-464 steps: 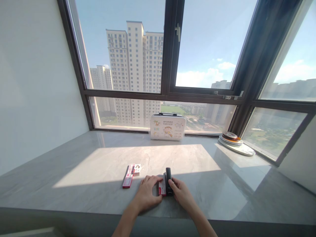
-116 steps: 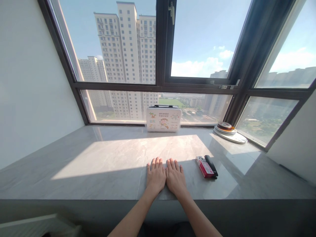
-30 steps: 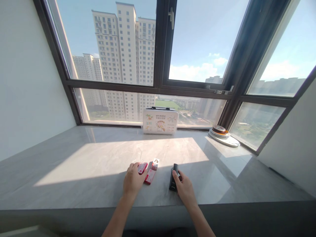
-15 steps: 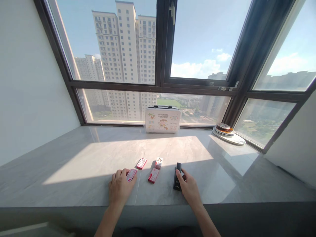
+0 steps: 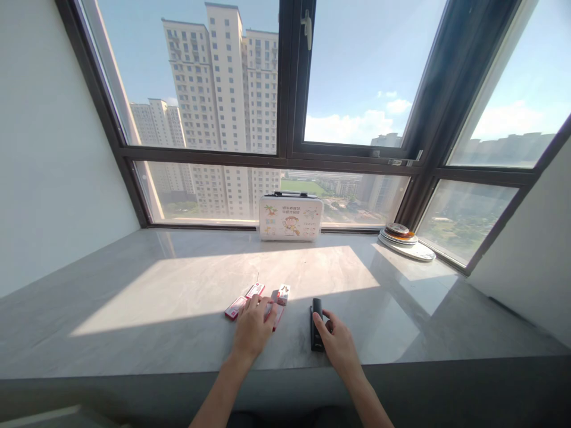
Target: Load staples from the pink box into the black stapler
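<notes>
Before me the pale sill (image 5: 147, 342) lay partly sunlit. About its middle, the case (image 5: 289, 220) stood at 12 o'clock, the plates (image 5: 404, 241) at 2, the stapler (image 5: 314, 336) at 5; boxes (image 5: 284, 295) spread from centre toward 9.

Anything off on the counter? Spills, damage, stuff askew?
No spill or damage visible. Only minor untidiness: the small red-and-white boxes lie slanted, not in one neat row, one partly hidden by the left hand. The plate stack by the window is off-centre on its bottom plate.
</notes>
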`<state>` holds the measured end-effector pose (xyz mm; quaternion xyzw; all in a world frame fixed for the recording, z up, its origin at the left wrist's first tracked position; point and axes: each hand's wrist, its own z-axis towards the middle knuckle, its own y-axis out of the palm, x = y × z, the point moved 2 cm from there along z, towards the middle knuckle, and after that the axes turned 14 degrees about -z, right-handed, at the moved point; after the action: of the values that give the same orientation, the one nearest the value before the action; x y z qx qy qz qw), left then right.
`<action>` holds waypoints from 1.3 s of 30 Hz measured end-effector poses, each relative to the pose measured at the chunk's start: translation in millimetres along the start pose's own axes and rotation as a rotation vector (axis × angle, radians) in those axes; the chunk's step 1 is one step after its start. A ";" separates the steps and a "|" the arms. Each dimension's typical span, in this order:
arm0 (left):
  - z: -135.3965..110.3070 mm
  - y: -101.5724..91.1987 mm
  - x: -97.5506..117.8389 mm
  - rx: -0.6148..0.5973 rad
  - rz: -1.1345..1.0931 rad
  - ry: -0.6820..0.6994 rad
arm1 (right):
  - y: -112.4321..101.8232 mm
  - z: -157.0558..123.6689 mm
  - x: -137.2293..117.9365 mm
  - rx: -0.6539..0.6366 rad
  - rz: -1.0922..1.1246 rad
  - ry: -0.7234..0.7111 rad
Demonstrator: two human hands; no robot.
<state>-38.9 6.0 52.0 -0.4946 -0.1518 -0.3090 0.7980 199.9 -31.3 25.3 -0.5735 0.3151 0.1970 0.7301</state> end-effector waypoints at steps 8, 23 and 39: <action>-4.2 9.5 2.3 -0.050 -0.045 -0.062 | -17.6 21.7 1.4 -0.091 -0.040 -0.109; -31.3 -12.1 15.1 -0.405 -0.212 0.163 | 30.9 32.0 -94.2 -0.036 -0.092 -0.419; -32.8 -0.8 -0.8 -0.436 -0.226 0.056 | -23.5 29.6 49.4 -0.304 0.266 0.213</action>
<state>-42.0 -22.9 36.9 -0.6261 -0.1136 -0.4353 0.6369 257.9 -12.8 12.4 -0.6478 0.4302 0.2748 0.5655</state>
